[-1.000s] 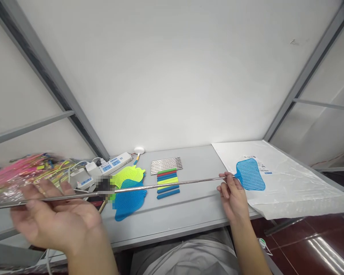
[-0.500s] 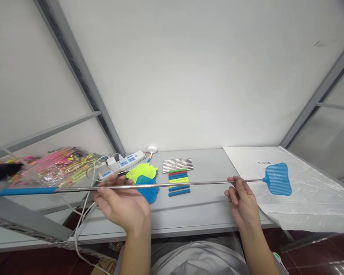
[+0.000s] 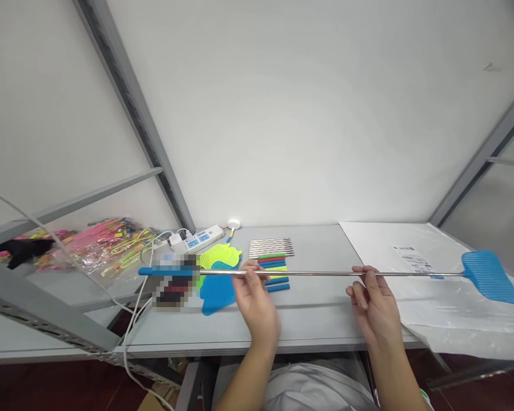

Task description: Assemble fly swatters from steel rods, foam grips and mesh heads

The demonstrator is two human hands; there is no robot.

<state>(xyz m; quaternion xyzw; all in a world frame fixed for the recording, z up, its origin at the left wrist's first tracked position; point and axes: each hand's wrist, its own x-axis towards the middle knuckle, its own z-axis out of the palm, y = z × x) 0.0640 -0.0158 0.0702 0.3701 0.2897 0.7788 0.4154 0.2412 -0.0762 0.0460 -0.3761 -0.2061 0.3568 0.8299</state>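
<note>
the swatter (image 3: pixel 314 273) is being pinched above the table (image 3: pixel 317 319) by the left grip (image 3: pixel 256 301) and right grip (image 3: pixel 376 302). it is being shifted toward the right edge, its span between them being shortened.

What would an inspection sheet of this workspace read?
Surface: flat grey tabletop, white plastic sheet over its right part.
Work items: long silver metal rod, with blue plastic swatter head at right end, blue tubular grip at left; on the tabletop, yellow-green swatter head, second blue swatter head, shorter silver rods, coloured tubes.
Clutter: pink-and-yellow bundle in clear plastic, white power strip; pixelated patch hides some.
Hands: left hand, right hand, both holding the long rod.
Cables: white cables hanging at front left.
Surroundings: white wall, grey metal frame.
</note>
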